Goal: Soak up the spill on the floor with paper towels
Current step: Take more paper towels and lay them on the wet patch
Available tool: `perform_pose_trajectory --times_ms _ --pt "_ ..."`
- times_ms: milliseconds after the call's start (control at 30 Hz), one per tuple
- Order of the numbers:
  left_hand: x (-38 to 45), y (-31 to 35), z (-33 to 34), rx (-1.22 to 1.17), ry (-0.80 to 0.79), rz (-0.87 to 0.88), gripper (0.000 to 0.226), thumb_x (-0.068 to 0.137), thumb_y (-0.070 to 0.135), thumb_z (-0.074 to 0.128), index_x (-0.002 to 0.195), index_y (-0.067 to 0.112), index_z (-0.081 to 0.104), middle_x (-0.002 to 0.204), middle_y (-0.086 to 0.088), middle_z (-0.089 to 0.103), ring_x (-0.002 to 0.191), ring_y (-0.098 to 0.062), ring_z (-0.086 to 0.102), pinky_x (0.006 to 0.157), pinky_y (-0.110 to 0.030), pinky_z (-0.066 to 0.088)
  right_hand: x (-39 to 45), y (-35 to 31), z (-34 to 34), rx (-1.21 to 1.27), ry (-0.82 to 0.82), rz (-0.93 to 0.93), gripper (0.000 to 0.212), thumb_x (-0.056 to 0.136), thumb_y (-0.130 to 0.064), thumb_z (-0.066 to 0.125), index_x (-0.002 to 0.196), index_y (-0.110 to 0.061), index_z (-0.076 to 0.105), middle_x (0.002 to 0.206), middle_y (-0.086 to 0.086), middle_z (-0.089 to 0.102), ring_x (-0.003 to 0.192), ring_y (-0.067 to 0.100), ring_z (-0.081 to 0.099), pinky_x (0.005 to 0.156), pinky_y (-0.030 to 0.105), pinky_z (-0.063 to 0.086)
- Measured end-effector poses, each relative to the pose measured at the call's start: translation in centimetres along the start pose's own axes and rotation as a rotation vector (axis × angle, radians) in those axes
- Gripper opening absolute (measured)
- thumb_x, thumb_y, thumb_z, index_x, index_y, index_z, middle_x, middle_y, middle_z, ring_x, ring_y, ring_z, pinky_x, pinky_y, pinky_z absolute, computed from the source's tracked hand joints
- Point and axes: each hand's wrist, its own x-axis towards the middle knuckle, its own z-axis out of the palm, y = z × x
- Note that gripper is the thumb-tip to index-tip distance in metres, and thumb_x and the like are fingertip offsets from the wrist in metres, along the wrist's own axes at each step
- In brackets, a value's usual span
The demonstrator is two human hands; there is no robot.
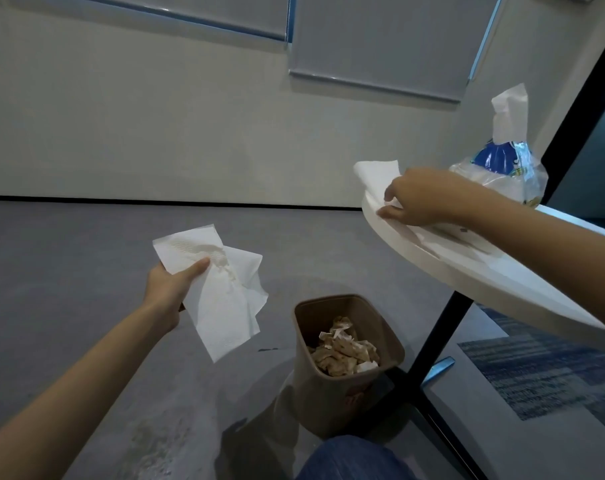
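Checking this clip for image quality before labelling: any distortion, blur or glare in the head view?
Head view: wide-angle bending curves the table rim and tilts the wall; the picture is soft overall; the tissue pack wrapper shows small glints; lighting is even, with a soft shadow beside the bin; both hands, left and right, read clearly.

Two hands (169, 289), one bin (346, 368), one table (502, 282), one towel pack (502, 174).

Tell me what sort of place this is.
Probably an office or meeting room, not a home. Grey roller blinds hang on the far wall, blue patterned carpet tiles lie on the floor, and a round white table on a black stand has a brown wastebasket of used paper towels beside it.
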Motion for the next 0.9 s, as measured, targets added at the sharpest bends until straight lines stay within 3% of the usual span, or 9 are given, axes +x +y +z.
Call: perform_pose_trajectory --times_ms 67,200,333,500,667,800,900 --pt "-0.1 0.0 -0.1 -0.004 0.008 0.005 0.035 0.081 0.015 0.074 0.112 0.013 0.057 0.099 -0.005 0.065 0.080 -0.022 0.063 0.068 -0.034 0.052 -0.6 0.3 0.5 0.028 0.026 0.002 0.050 0.097 -0.049 0.040 0.117 -0.011 0.066 0.114 0.014 0.067 0.102 0.031 0.061 0.090 0.043 0.051" --pt "-0.1 -0.2 0.0 -0.006 0.003 0.004 0.035 0.082 0.015 0.074 0.112 0.013 0.057 0.099 -0.004 0.065 0.081 -0.021 0.062 0.065 -0.033 0.051 -2.0 1.4 1.0 0.045 -0.020 0.005 0.055 0.098 -0.049 0.039 0.145 -0.020 0.042 0.137 0.015 0.055 0.123 0.031 0.053 0.102 0.041 0.041" --pt "-0.1 -0.3 0.4 -0.007 0.004 0.004 0.033 0.082 0.014 0.074 0.110 0.014 0.057 0.097 -0.003 0.065 0.080 -0.021 0.062 0.066 -0.033 0.051 -3.5 3.2 1.4 0.083 -0.066 0.021 0.060 0.096 -0.057 0.037 0.144 -0.022 0.044 0.144 0.009 0.050 0.130 0.029 0.048 0.109 0.039 0.034" --pt "0.1 -0.1 0.8 -0.011 -0.005 0.017 0.032 0.082 0.015 0.074 0.108 0.016 0.056 0.091 0.002 0.064 0.078 -0.017 0.061 0.066 -0.031 0.050 -5.3 6.3 1.9 0.213 -0.063 -0.007 0.080 0.082 -0.069 0.024 0.131 -0.015 0.059 0.128 -0.002 0.064 0.110 0.023 0.061 0.099 0.036 0.040" --pt "0.3 0.3 0.9 -0.006 -0.014 0.018 0.033 0.082 0.016 0.074 0.110 0.015 0.057 0.092 0.001 0.065 0.079 -0.018 0.062 0.069 -0.033 0.051 -5.8 6.7 2.7 0.304 0.084 -0.017 0.081 0.087 -0.073 0.016 0.126 -0.019 0.063 0.119 0.007 0.067 0.095 0.023 0.060 0.090 0.038 0.043" --pt "0.5 0.5 0.6 -0.011 -0.014 0.026 0.033 0.081 0.017 0.074 0.110 0.015 0.057 0.094 0.000 0.065 0.081 -0.019 0.063 0.071 -0.035 0.052 -5.2 5.8 1.9 0.298 0.083 0.040 0.079 0.087 -0.070 0.016 0.137 -0.021 0.051 0.130 0.019 0.057 0.116 0.033 0.054 0.101 0.046 0.038" --pt "0.6 0.5 0.1 -0.013 -0.008 0.030 0.031 0.082 0.017 0.074 0.108 0.016 0.057 0.093 0.001 0.066 0.080 -0.018 0.063 0.074 -0.038 0.052 -4.6 4.5 0.8 0.278 0.100 0.052 0.081 0.084 -0.068 0.016 0.143 -0.021 0.042 0.145 0.017 0.044 0.131 0.035 0.042 0.108 0.049 0.032"
